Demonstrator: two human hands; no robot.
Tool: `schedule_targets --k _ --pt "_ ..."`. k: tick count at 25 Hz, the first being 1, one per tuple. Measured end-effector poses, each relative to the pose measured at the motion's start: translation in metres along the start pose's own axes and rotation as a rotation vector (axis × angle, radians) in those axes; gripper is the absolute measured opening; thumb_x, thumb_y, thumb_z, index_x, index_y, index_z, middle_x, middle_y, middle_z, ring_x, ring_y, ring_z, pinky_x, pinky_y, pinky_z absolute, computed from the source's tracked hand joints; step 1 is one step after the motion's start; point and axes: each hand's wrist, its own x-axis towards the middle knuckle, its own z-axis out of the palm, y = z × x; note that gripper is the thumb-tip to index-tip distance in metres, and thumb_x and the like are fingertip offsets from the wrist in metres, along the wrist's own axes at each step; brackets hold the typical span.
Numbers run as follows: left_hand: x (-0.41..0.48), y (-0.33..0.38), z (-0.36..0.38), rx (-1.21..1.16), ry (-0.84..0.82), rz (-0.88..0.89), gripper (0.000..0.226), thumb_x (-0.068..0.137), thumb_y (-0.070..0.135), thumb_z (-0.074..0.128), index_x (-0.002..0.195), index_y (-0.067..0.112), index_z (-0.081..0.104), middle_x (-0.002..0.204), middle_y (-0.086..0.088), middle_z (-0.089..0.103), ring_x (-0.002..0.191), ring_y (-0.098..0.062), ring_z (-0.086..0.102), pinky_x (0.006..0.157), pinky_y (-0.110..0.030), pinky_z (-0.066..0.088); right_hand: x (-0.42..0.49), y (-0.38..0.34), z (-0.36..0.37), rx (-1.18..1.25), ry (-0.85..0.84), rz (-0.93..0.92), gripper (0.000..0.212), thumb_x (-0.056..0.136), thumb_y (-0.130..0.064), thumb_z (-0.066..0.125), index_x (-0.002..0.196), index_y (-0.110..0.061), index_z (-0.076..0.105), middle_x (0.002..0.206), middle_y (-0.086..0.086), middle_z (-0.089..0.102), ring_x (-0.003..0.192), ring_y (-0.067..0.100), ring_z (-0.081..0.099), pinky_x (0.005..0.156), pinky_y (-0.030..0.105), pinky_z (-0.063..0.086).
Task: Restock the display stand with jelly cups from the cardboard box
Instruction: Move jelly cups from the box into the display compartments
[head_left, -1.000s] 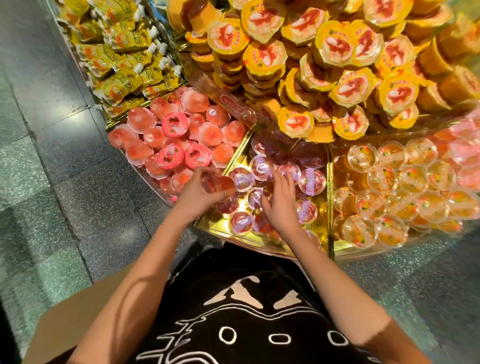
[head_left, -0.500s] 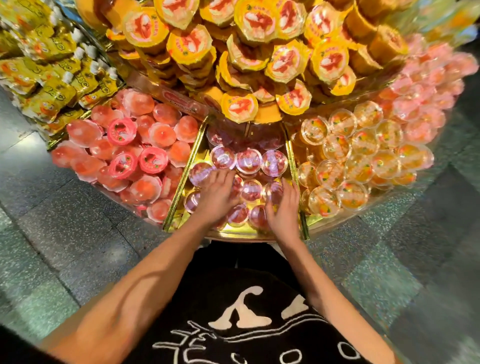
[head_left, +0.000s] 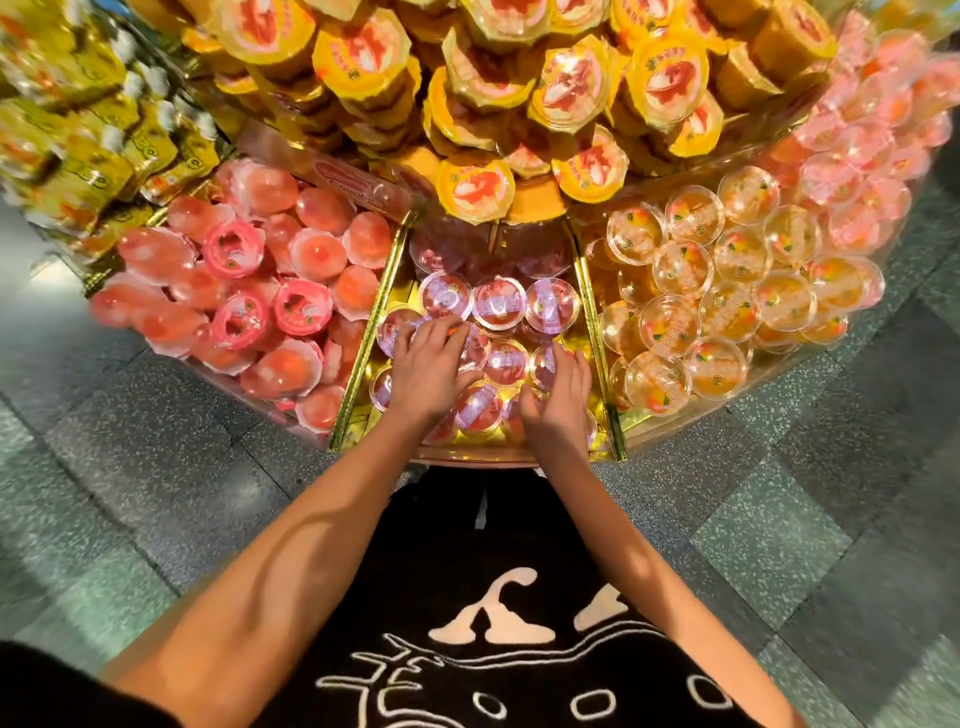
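Note:
The display stand's middle compartment, edged by gold dividers (head_left: 363, 358), holds several clear jelly cups with purple lids (head_left: 498, 306). My left hand (head_left: 428, 369) lies on the cups at the compartment's left side with its fingers spread. At the front right of the same compartment, my right hand (head_left: 558, 400) rests on the cups; its fingers reach over one cup (head_left: 543, 364) by the right divider (head_left: 597, 332). Neither hand lifts a cup. The cardboard box is out of view.
Pink jelly cups (head_left: 249, 291) fill the left compartment and clear orange ones (head_left: 727, 270) the right. Yellow-lidded cups (head_left: 519, 78) are piled on the tier above. Yellow pouches (head_left: 78, 156) lie far left. Green stone floor (head_left: 130, 467) surrounds the stand.
My left hand set down the cup it held a second ago and now lies flat on the cups. The view swung right, and the cardboard box left the frame.

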Motion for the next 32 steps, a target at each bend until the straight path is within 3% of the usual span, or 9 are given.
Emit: schedule_targets --k 9,13,16,20,22,25,28,32 --pt "-0.013 -0.007 -0.002 -0.185 0.052 0.042 0.066 0.093 0.05 0.056 0.15 0.023 0.037 0.157 0.005 0.033 0.148 -0.017 0.02 0.12 -0.049 -0.004 0.016 0.002 0.003 -0.064 -0.085 -0.154 0.061 0.095 -0.015 0.054 0.15 -0.009 0.029 0.156 0.01 0.026 0.149 0.021 0.005 0.119 0.042 0.011" --pt "-0.033 0.004 -0.009 -0.281 0.218 -0.203 0.064 0.092 0.062 0.044 0.147 0.029 0.043 0.156 0.001 0.035 0.149 -0.024 0.017 0.121 -0.054 0.006 0.02 0.004 -0.006 -0.18 -0.149 -0.209 0.059 0.098 -0.025 0.053 0.15 -0.012 0.029 0.155 0.011 0.022 0.147 0.023 0.006 0.12 0.04 0.009" --pt "-0.062 0.023 -0.01 -0.307 0.274 -0.405 0.062 0.094 0.06 0.048 0.149 0.033 0.037 0.16 0.001 0.025 0.15 -0.022 0.006 0.12 -0.054 0.003 0.019 0.008 -0.019 -0.281 -0.219 -0.33 0.059 0.097 -0.028 0.055 0.148 -0.011 0.032 0.153 0.015 0.024 0.146 0.028 0.011 0.119 0.051 0.019" --pt "-0.116 0.074 0.004 -0.414 0.367 -0.551 0.073 0.087 0.068 0.036 0.151 0.032 0.033 0.159 0.001 0.028 0.15 -0.021 0.006 0.121 -0.054 0.004 0.009 0.017 -0.041 -0.357 -0.333 -0.476 0.06 0.096 -0.026 0.056 0.148 -0.009 0.032 0.153 0.019 0.027 0.145 0.035 0.016 0.118 0.052 0.019" --pt "-0.151 0.1 0.021 -0.416 0.375 -0.626 0.067 0.091 0.062 0.039 0.151 0.032 0.033 0.16 0.002 0.026 0.15 -0.02 0.006 0.121 -0.051 0.001 -0.005 0.022 -0.047 -0.386 -0.372 -0.567 0.057 0.096 -0.028 0.056 0.146 -0.007 0.036 0.151 0.021 0.031 0.144 0.037 0.021 0.116 0.052 0.023" --pt "-0.213 0.118 0.044 -0.453 0.455 -0.821 0.058 0.097 0.045 0.052 0.15 0.028 0.036 0.159 -0.001 0.027 0.15 -0.021 0.006 0.121 -0.047 0.003 -0.044 0.028 -0.038 -0.429 -0.545 -0.736 0.059 0.095 -0.028 0.058 0.144 -0.002 0.038 0.149 0.025 0.032 0.143 0.041 0.023 0.115 0.054 0.025" --pt "-0.272 0.119 0.056 -0.487 0.569 -1.029 0.055 0.095 0.034 0.057 0.147 0.023 0.043 0.156 -0.005 0.035 0.15 -0.026 0.012 0.12 -0.051 0.013 -0.086 0.029 -0.017 -0.502 -0.693 -0.912 0.06 0.094 -0.028 0.061 0.142 0.0 0.039 0.144 0.029 0.036 0.138 0.045 0.028 0.114 0.056 0.026" --pt "-0.351 0.135 0.089 -0.534 0.671 -1.31 0.054 0.093 0.038 0.054 0.143 0.019 0.047 0.149 -0.009 0.043 0.146 -0.031 0.022 0.118 -0.05 0.021 -0.158 0.026 0.012 -0.59 -0.936 -1.139 0.057 0.099 -0.03 0.053 0.146 -0.003 0.035 0.152 0.022 0.028 0.146 0.037 0.017 0.119 0.046 0.016"
